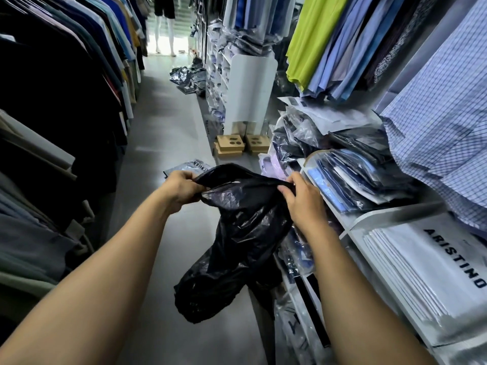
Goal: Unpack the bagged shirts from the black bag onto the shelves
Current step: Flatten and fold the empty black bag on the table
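White shelves (390, 216) run along the right side of a grey floor (163, 122). A loose heap of bagged shirts (350, 180), blue, dark and lilac in clear plastic, lies on the upper shelf. Nearer and lower sits a stack of white packets (421, 270) printed ARISTINO. On the floor lie a flat bagged garment (184, 167) mid-aisle, cardboard boxes (232, 146) by the shelf base, and a far pile of dark packets (188, 79).
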